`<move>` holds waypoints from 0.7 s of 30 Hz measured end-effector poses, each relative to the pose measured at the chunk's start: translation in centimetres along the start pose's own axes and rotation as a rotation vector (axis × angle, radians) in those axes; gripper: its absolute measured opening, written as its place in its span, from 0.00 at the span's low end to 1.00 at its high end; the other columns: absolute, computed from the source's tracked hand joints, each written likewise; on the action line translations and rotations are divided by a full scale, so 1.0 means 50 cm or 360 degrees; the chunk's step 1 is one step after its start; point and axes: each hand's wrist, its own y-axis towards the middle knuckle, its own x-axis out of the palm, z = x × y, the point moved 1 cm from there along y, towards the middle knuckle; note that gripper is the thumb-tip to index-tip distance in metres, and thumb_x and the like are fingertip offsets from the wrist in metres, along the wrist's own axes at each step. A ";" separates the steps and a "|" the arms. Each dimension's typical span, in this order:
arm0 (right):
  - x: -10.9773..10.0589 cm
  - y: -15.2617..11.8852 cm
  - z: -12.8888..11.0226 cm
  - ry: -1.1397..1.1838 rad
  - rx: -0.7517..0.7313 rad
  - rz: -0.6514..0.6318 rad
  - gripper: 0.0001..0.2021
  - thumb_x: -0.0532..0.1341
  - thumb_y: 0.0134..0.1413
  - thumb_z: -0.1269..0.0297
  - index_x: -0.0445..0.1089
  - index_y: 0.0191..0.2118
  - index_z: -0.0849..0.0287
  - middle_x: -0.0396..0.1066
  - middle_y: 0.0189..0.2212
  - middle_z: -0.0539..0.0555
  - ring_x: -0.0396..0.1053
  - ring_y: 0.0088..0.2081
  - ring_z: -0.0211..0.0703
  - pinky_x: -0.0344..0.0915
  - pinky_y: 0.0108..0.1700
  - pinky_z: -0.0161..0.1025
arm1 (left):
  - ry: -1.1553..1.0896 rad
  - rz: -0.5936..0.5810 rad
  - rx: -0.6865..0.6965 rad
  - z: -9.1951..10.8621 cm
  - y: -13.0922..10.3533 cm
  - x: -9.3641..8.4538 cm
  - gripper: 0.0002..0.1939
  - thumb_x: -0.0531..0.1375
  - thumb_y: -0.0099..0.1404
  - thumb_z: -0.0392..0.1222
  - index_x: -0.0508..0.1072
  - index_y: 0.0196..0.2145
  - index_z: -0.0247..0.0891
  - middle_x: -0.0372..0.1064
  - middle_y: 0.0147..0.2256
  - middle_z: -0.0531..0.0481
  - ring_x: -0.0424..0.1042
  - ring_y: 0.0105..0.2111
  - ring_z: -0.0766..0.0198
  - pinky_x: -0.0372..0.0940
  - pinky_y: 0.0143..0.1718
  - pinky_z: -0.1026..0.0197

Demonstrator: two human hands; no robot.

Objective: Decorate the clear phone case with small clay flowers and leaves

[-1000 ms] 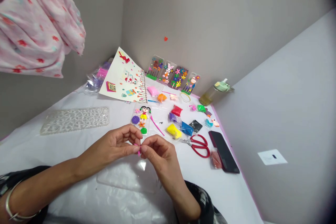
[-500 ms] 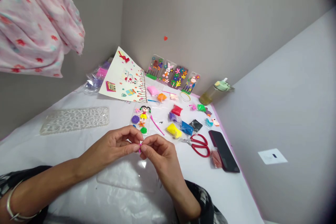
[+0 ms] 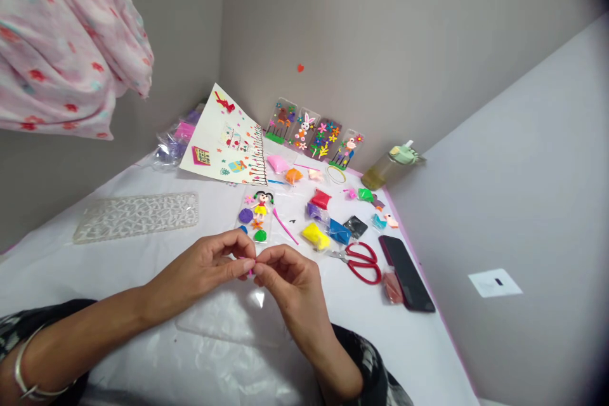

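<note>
A: Since the earliest frame, the left hand (image 3: 209,260) has shifted slightly nearer, exposing a blue piece (image 3: 243,228) beyond its knuckles. Less of the pink piece (image 3: 250,270) shows below the fingertips.

B: State of the grip?

A: Narrow, both sides. The left hand and right hand (image 3: 292,279) each pinch the pink piece between thumb and forefinger, fingertips meeting. Fingers hide most of it.

B: Its position?

A: Raised over the table (image 3: 404,346), nearer than the doll (image 3: 261,208), at the far part of a clear case (image 3: 214,322).

B: Surroundings?

A: Pink strip (image 3: 285,227) right of the doll; yellow packet (image 3: 315,236) farther right. Scissors (image 3: 365,263) lie between that packet and the phone (image 3: 406,274). Lattice case (image 3: 137,217) well apart, left.
</note>
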 end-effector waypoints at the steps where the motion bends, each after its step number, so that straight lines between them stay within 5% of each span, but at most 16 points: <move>1: 0.000 0.000 0.001 -0.0008 -0.0004 -0.0004 0.10 0.78 0.57 0.56 0.82 0.34 0.55 0.82 0.29 0.50 0.77 0.34 0.44 0.70 0.41 0.42 | 0.0004 -0.0008 -0.0004 0.001 0.000 0.000 0.12 0.67 0.74 0.53 0.77 0.37 0.43 0.75 0.37 0.54 0.75 0.41 0.56 0.70 0.49 0.55; 15: 0.005 -0.006 -0.010 -0.0039 -0.0033 -0.0050 0.06 0.76 0.59 0.60 0.82 0.34 0.54 0.84 0.30 0.51 0.81 0.35 0.47 0.74 0.44 0.44 | -0.0121 -0.0046 0.0025 -0.011 0.004 0.000 0.18 0.66 0.75 0.58 0.77 0.36 0.42 0.71 0.33 0.54 0.73 0.36 0.59 0.71 0.44 0.57; 21: 0.000 -0.004 -0.009 0.0016 -0.0071 0.0036 0.10 0.79 0.56 0.56 0.82 0.34 0.54 0.84 0.30 0.50 0.80 0.34 0.47 0.74 0.42 0.43 | -0.0322 -0.0011 -0.0086 -0.008 0.002 0.000 0.15 0.69 0.75 0.57 0.80 0.48 0.44 0.77 0.41 0.51 0.78 0.42 0.56 0.75 0.48 0.53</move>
